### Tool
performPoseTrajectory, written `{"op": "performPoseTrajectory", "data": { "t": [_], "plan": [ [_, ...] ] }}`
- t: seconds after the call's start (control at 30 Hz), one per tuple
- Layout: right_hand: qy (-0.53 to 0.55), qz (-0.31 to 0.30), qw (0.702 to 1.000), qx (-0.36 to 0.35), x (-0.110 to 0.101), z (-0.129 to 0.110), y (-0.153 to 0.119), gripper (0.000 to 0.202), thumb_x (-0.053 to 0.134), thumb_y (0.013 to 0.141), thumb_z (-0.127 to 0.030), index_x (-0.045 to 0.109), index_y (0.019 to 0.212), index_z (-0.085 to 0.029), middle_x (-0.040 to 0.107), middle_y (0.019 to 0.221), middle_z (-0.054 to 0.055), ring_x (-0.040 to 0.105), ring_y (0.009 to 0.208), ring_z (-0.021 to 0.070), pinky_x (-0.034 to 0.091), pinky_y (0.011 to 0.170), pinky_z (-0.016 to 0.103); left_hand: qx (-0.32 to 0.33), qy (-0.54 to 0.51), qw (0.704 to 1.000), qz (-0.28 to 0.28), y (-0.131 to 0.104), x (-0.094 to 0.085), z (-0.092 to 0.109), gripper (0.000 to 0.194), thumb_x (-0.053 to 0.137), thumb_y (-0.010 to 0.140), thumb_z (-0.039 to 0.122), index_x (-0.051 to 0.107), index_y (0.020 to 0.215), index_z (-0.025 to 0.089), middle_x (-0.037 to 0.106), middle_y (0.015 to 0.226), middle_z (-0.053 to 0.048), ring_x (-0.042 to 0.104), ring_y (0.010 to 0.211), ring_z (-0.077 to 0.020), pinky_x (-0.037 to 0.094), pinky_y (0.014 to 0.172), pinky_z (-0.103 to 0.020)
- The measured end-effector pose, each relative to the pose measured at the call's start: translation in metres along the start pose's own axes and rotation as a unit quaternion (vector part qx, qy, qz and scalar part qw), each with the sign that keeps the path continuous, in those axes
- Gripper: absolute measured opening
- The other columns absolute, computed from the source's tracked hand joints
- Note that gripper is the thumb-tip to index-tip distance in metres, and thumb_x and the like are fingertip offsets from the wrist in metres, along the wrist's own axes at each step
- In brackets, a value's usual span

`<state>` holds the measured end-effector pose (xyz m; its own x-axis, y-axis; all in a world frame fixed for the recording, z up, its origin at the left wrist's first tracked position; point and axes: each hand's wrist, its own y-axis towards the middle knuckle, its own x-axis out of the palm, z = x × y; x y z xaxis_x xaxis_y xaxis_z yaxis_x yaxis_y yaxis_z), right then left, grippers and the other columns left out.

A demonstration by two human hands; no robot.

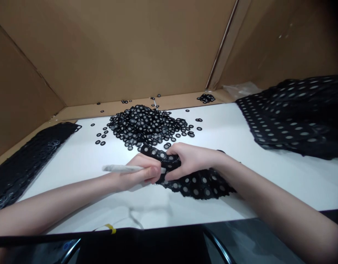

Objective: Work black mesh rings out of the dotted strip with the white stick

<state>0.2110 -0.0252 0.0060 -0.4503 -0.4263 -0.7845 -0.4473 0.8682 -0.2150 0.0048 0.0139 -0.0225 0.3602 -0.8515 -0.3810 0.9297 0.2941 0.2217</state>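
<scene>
My left hand is closed around a slim white pen-like tool. One end sticks out to the left, and the other end meets a black rubbery sheet dotted with pale round spots. Thumb and fingers of my right hand pinch a folded-up part of this sheet, close beside my left fingers. The sheet's lower part hangs toward the white table top, its edge scalloped. Just beyond my hands lies a heap of small black rings with pale centres. The tool's tip is mostly hidden by my fingers and the fold.
A larger spotted black sheet lies at the right. A stack of black sheets rests along the left edge. A smaller ring pile is at the back, near clear plastic. Cardboard walls enclose the white table.
</scene>
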Motion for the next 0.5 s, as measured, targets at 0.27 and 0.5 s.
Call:
{"op": "performPoseTrajectory", "data": {
  "t": [0.27, 0.5],
  "plan": [
    [0.024, -0.005, 1.0, -0.001, -0.0028, -0.0007, -0.0021, 0.043, 0.076, 0.057, -0.042, 0.04, 0.057, -0.019, 0.032, 0.059, -0.007, 0.032, 0.055, 0.0079, 0.026, 0.049, 0.024, 0.066, 0.016, 0.997, 0.019, -0.0027, 0.0005, 0.0038, 0.05, 0.037, 0.096, 0.044, 0.052, 0.059, 0.014, 0.052, 0.058, -0.005, 0.048, 0.053, -0.0121, 0.038, 0.052, -0.024],
    [0.048, -0.01, 0.999, -0.006, -0.0023, -0.0005, -0.0013, 0.039, 0.077, 0.058, -0.04, 0.045, 0.058, -0.018, 0.035, 0.058, -0.007, 0.034, 0.056, 0.0084, 0.026, 0.051, 0.024, 0.016, -0.016, 1.0, -0.008, -0.001, -0.0007, 0.0005, 0.054, 0.039, 0.095, 0.048, 0.054, 0.058, 0.013, 0.05, 0.054, -0.003, 0.046, 0.049, -0.0108, 0.037, 0.049, -0.023]
  ]
}}
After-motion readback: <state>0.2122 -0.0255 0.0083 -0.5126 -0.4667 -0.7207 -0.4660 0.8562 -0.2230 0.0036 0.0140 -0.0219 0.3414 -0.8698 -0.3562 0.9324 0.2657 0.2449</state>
